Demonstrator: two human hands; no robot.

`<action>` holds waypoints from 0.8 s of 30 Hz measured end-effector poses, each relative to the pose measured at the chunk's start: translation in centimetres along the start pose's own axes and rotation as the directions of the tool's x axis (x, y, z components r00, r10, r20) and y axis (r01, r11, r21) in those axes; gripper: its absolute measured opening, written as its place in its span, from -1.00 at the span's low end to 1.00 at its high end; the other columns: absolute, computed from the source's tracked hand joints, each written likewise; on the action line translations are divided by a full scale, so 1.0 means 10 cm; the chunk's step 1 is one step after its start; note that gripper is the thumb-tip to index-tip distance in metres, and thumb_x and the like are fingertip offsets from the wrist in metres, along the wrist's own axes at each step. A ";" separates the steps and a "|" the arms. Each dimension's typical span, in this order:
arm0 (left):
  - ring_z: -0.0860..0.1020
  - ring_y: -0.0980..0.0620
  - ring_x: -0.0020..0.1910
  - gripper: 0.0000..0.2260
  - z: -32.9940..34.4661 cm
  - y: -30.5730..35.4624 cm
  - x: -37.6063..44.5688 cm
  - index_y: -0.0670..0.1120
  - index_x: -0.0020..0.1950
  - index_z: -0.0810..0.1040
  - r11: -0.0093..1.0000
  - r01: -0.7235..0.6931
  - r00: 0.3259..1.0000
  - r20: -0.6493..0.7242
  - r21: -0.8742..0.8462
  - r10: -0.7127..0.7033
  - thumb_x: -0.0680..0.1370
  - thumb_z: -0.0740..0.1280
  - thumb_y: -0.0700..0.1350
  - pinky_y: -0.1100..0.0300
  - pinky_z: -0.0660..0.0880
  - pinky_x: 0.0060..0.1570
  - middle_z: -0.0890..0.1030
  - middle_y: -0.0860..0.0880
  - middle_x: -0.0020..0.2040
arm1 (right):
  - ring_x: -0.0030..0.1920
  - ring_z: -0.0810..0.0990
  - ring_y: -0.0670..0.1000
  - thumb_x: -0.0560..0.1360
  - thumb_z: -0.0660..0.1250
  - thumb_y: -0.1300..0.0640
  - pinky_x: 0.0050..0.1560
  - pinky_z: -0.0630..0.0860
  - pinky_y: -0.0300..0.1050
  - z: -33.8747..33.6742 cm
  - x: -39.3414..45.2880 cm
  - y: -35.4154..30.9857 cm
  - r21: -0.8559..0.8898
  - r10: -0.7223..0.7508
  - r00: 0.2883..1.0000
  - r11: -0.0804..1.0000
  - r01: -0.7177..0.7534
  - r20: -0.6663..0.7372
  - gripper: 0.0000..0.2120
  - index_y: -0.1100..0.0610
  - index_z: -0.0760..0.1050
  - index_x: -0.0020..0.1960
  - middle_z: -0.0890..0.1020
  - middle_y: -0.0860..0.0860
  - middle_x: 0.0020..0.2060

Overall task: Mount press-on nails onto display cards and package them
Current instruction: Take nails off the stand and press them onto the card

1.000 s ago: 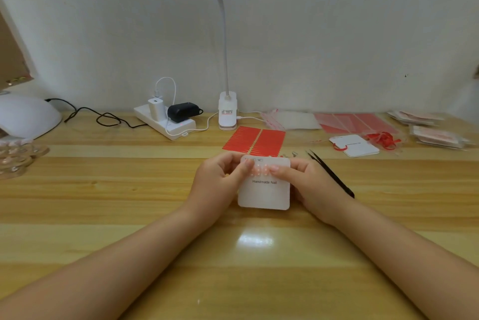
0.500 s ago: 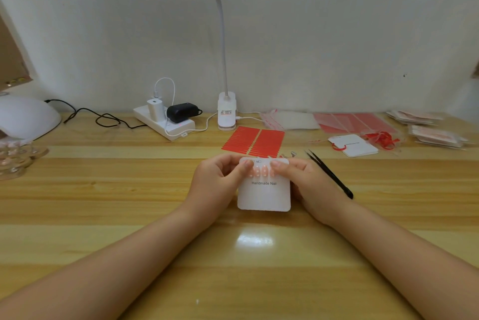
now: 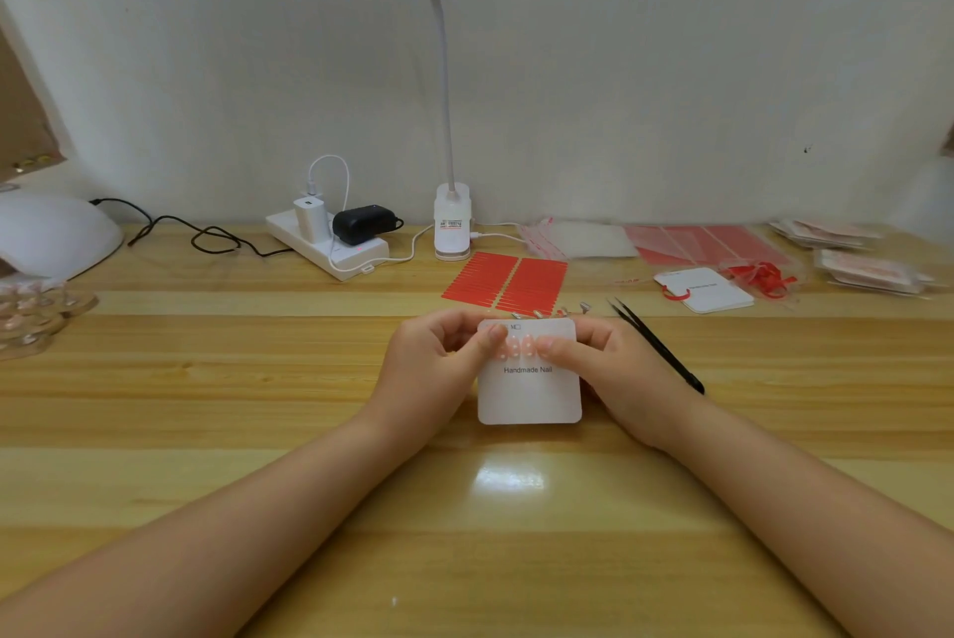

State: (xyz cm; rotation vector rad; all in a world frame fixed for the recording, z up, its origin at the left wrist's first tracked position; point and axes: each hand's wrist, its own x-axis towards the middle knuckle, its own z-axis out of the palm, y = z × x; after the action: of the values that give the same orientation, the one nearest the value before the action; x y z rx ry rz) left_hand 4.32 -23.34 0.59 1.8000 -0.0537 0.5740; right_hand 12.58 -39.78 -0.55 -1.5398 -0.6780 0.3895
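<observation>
Near the middle of the wooden tabletop (image 3: pixel 258 431), a white display card (image 3: pixel 529 395) printed "Handmade Nail", held between both hands. Left hand (image 3: pixel 433 369) at the card's left edge, fingers curled behind it, thumb pressing down on the upper left part of its face beside a row of pink press-on nails (image 3: pixel 516 347). Right hand (image 3: pixel 614 369) mirrored at the right edge, thumb flat on the right end of that row, remaining fingers tucked behind the card. Both forearms angled in from the near corners of the tabletop, wrists low.

Just beyond the card's top edge, 4 small loose nails (image 3: pixel 550 312) in a line. Behind those, 2 red adhesive tab sheets (image 3: pixel 508 282) side by side. Black tweezers (image 3: pixel 655 345) lying diagonally just right of the right hand. Toward the far right edge: a second white card (image 3: pixel 707 291) with red ribbon (image 3: pixel 764 273), clear bags (image 3: pixel 583 240) and stacked packaged sets (image 3: pixel 867 271). Along the far edge, a clip lamp (image 3: pixel 452 224) and a white power strip (image 3: pixel 330 245); at the left edge, a white nail lamp (image 3: pixel 51 234).
</observation>
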 end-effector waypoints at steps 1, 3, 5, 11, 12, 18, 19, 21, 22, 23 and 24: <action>0.63 0.21 -0.21 -0.84 0.00 0.00 0.00 0.05 -0.13 0.62 1.000 -0.001 1.000 0.000 0.004 0.001 0.51 0.37 -0.22 0.41 0.50 -0.26 0.68 0.11 -0.23 | -0.08 0.69 0.01 0.53 0.32 0.23 -0.18 0.56 -0.25 0.00 0.00 0.00 -0.004 -0.004 1.000 1.000 0.004 0.001 -0.86 0.19 0.62 0.04 0.71 0.06 -0.09; 0.63 0.22 -0.21 -0.84 0.00 0.00 0.00 0.06 -0.13 0.62 1.000 0.004 1.000 -0.001 0.004 -0.004 0.51 0.37 -0.22 0.41 0.50 -0.26 0.68 0.13 -0.22 | -0.07 0.69 0.00 0.53 0.32 0.22 -0.17 0.55 -0.25 0.00 0.00 0.00 -0.006 -0.006 1.000 1.000 0.006 0.009 -0.86 0.18 0.63 0.04 0.71 0.06 -0.08; 0.64 0.20 -0.19 -0.86 0.00 -0.01 0.01 0.04 -0.13 0.63 1.000 0.018 1.000 -0.011 -0.006 -0.018 0.51 0.37 -0.20 0.38 0.52 -0.23 0.69 0.10 -0.20 | -0.05 0.68 0.02 0.54 0.32 0.20 -0.12 0.57 -0.19 0.00 0.01 0.01 0.013 0.001 1.000 1.000 -0.001 0.021 -0.85 0.19 0.62 0.06 0.71 0.07 -0.06; 0.64 0.20 -0.18 -0.88 0.01 -0.01 0.02 0.04 -0.12 0.62 0.999 0.045 0.999 -0.008 -0.001 -0.045 0.52 0.37 -0.18 0.39 0.52 -0.23 0.69 0.10 -0.19 | 0.07 0.63 0.19 0.45 0.26 0.06 0.11 0.55 0.06 -0.01 0.02 0.00 0.128 0.038 0.995 0.990 -0.049 0.088 -0.63 0.30 0.56 0.11 0.66 0.20 0.03; 0.64 0.20 -0.17 -0.88 0.01 -0.01 0.01 0.03 -0.12 0.63 0.999 0.045 0.999 -0.007 -0.003 -0.045 0.52 0.37 -0.18 0.39 0.52 -0.23 0.69 0.09 -0.19 | 0.05 0.64 0.16 0.48 0.27 0.08 0.07 0.57 0.00 0.00 0.02 -0.01 0.122 0.036 0.996 0.992 -0.046 0.077 -0.70 0.27 0.58 0.08 0.67 0.17 0.01; 0.62 0.22 -0.21 -0.85 0.00 -0.01 0.00 0.07 -0.13 0.62 0.999 -0.007 1.000 0.003 0.046 0.007 0.51 0.37 -0.19 0.41 0.51 -0.25 0.68 0.12 -0.22 | 0.00 0.67 0.10 0.58 0.24 0.22 0.02 0.59 -0.04 0.02 0.00 -0.01 -0.029 0.031 0.999 0.999 -0.031 -0.015 -0.81 0.23 0.60 0.08 0.69 0.13 -0.02; 0.62 0.23 -0.21 -0.85 0.00 -0.01 0.00 0.08 -0.13 0.61 0.998 -0.016 1.000 0.008 0.060 0.016 0.51 0.37 -0.19 0.42 0.50 -0.25 0.67 0.13 -0.22 | 0.00 0.67 0.09 0.58 0.25 0.21 0.02 0.60 -0.05 0.01 0.00 -0.01 -0.046 0.027 1.000 0.999 -0.028 -0.016 -0.81 0.23 0.60 0.09 0.69 0.12 -0.02; 0.61 0.23 -0.21 -0.85 -0.01 -0.01 0.00 0.09 -0.13 0.61 0.997 -0.026 1.000 0.011 0.077 0.025 0.51 0.37 -0.18 0.43 0.49 -0.26 0.67 0.15 -0.22 | -0.01 0.68 0.06 0.58 0.25 0.20 0.00 0.61 -0.08 0.01 -0.01 -0.03 -0.058 0.022 1.000 0.998 -0.022 -0.007 -0.81 0.22 0.60 0.10 0.69 0.10 -0.02; 0.61 0.23 -0.21 -0.85 -0.01 -0.02 0.00 0.09 -0.13 0.61 0.997 -0.025 1.000 0.009 0.079 0.025 0.51 0.37 -0.18 0.43 0.49 -0.26 0.67 0.14 -0.22 | -0.01 0.68 0.06 0.58 0.25 0.19 0.01 0.61 -0.08 0.01 -0.01 -0.03 -0.056 0.021 1.000 0.998 -0.021 -0.003 -0.81 0.21 0.60 0.11 0.69 0.10 -0.02; 0.62 0.23 -0.20 -0.85 -0.01 -0.02 0.00 0.09 -0.13 0.61 0.997 -0.023 1.000 0.005 0.077 0.023 0.51 0.37 -0.18 0.43 0.49 -0.26 0.67 0.13 -0.22 | -0.01 0.68 0.06 0.58 0.25 0.20 0.00 0.62 -0.08 0.02 -0.01 -0.02 -0.052 0.022 1.000 0.998 -0.022 -0.002 -0.81 0.21 0.59 0.11 0.69 0.10 -0.02; 0.62 0.22 -0.20 -0.85 -0.01 -0.03 0.00 0.08 -0.13 0.61 0.997 -0.019 1.000 0.000 0.074 0.019 0.51 0.38 -0.18 0.41 0.50 -0.26 0.67 0.12 -0.22 | -0.01 0.68 0.06 0.58 0.25 0.20 -0.01 0.62 -0.10 0.02 -0.01 -0.02 -0.046 0.023 1.000 0.999 -0.023 -0.005 -0.81 0.20 0.59 0.11 0.70 0.10 -0.02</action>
State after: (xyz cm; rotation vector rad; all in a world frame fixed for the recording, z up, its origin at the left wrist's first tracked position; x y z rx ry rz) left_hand 4.40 -23.20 0.36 1.8727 -0.0498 0.5969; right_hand 12.36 -39.69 -0.38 -1.5932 -0.6702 0.3902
